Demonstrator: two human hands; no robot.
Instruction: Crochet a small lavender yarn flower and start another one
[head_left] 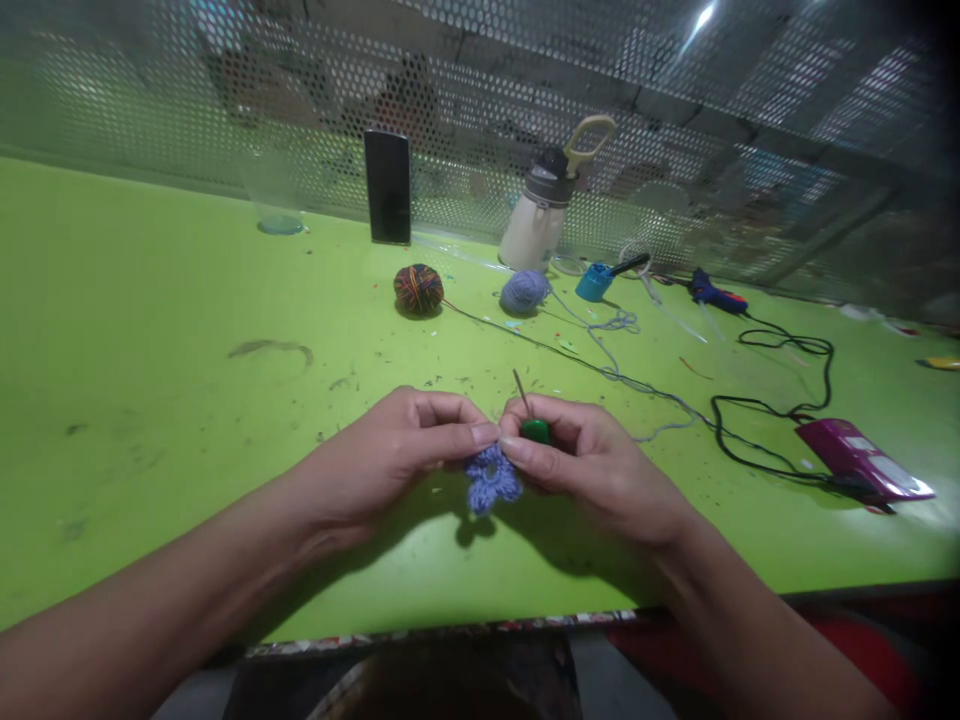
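Above the green table, both hands' grip clamps: left hand on crochet flower, right hand on hook pointing up-left.

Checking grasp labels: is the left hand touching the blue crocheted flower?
Touching. The head view shows the left hand with thumb and forefinger pinched on the top edge of the blue crocheted flower, no gap visible; the right hand meets it there too.

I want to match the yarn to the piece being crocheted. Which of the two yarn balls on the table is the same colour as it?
The lavender-blue yarn ball, right of the multicoloured yarn ball; its plain pale blue matches the crocheted flower, and a loose strand trails from it.
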